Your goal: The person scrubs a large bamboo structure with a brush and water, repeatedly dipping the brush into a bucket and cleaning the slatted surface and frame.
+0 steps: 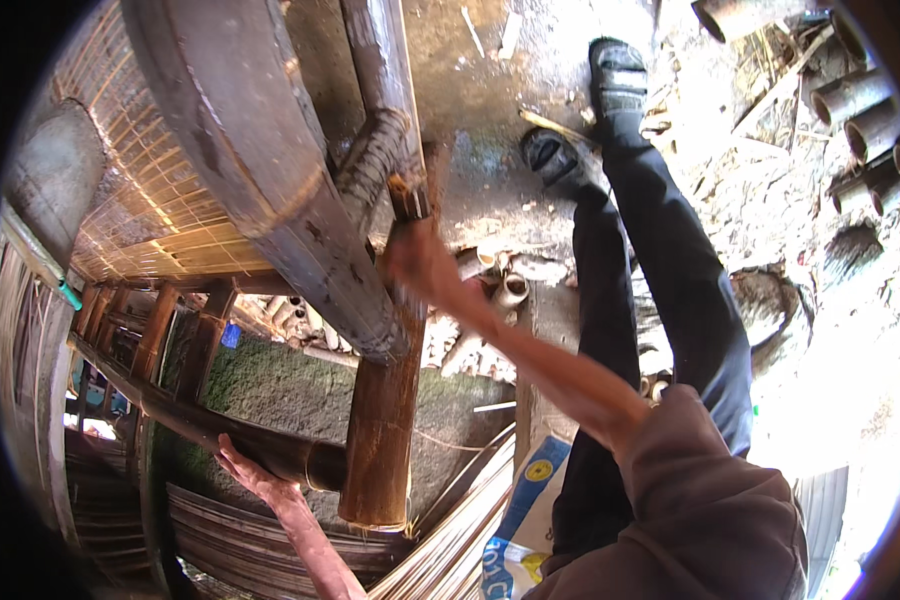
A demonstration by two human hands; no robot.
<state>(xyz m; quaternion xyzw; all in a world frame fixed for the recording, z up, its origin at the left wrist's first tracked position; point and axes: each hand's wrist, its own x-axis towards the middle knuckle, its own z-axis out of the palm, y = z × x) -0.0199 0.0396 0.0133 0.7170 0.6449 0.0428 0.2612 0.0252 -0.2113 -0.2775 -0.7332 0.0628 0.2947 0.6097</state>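
Observation:
My right hand (420, 262), smeared by motion, is closed round the narrow part of a dark bamboo mallet (378, 445). Its short end sticks out above my fist, and its thick, frayed-edged end hangs below. Beside that thick end is the ringed end of a dark bamboo rail (195, 420); whether they touch I cannot tell. My left hand (260, 478) lies against the rail's near side, fingers stretched out and not wrapped round it. Just left of my right hand, a very thick bamboo pole (260, 170) slants down, and a thinner bamboo pole (375, 60) stands beside it.
A woven bamboo panel (160, 215) fills the upper left, with short wooden uprights (155, 335) under it. Split bamboo strips (460, 510) and a blue, white and yellow sack (530, 500) lie near me. Cut bamboo tubes (865, 125) are stacked at far right, past my outstretched legs (660, 240).

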